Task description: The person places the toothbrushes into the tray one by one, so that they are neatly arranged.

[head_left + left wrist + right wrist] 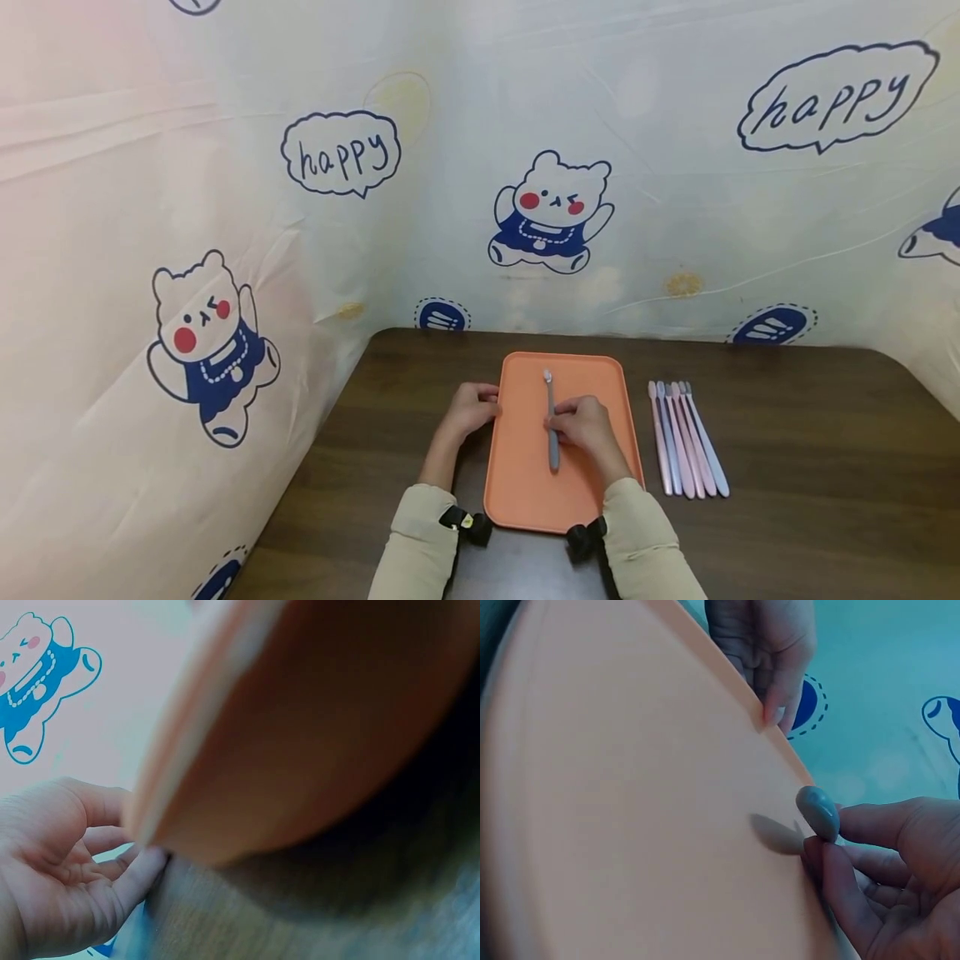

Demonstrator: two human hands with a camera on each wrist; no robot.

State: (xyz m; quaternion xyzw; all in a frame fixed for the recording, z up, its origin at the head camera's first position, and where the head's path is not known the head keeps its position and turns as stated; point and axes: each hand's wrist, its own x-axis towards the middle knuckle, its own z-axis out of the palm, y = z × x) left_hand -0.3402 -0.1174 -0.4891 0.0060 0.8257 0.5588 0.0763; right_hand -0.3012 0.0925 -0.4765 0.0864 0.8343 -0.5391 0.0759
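Observation:
A grey toothbrush [553, 450] is over the orange tray [525, 492], its bristle head pointing away from me. Thumb and fingers of my right hand [588, 427] pinch it around the middle. The right wrist view has the rounded handle end [817, 812] large in front of the right hand [911, 874], with a shadow on the tray beneath. My left hand [467, 410] grips the tray's left rim between thumb and fingers. In the left wrist view the tray's blurred side [300, 735] fills much of the picture, with the left hand [67, 870] at its edge.
Right of the tray, several pink, blue and grey toothbrushes [686, 450] lie side by side on the dark wooden table [810, 442]. A pale curtain [450, 208] printed with bears stands behind the table and along its left side.

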